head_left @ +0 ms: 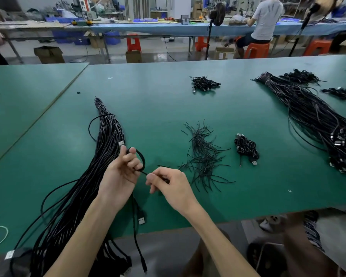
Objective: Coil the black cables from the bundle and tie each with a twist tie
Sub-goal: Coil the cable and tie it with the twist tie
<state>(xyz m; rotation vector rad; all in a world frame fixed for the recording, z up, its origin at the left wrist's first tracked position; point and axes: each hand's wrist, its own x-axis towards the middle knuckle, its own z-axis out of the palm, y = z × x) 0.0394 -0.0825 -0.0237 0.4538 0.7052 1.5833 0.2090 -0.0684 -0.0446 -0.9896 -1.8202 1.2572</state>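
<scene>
The black cable [140, 156] is in our left hand [120, 172], as a small coil held above the near part of the table [168, 100]. The fingers of this hand are curled round the loops and grip them. From the coil a strand [143, 172], thin and black, goes to our right hand [168, 183] at 3 o'clock, where thumb and forefinger pinch it. We cannot tell for sure if it is a twist tie or the last piece of the cable. Under the left hand, at 6 o'clock, a tail with a plug [141, 219] hangs over the table edge; it seems to belong to the same cable.

The bundle [106, 140] lies at 10 o'clock from the hands, just beside the left one. The twist ties [204, 156] are in a loose pile at 2 o'clock, near the right hand. A heap of finished coils [247, 148] lies beyond it.

We judge that the step in hand is to close this coil. To do it well, the left hand should press all the loops flat together and not loosen until the tie is twisted. The tie should go round every turn at one place, snug, and then its two ends should be twisted together. Any hanging tail is better taken into the coil first, or the loops may spring open.
</scene>
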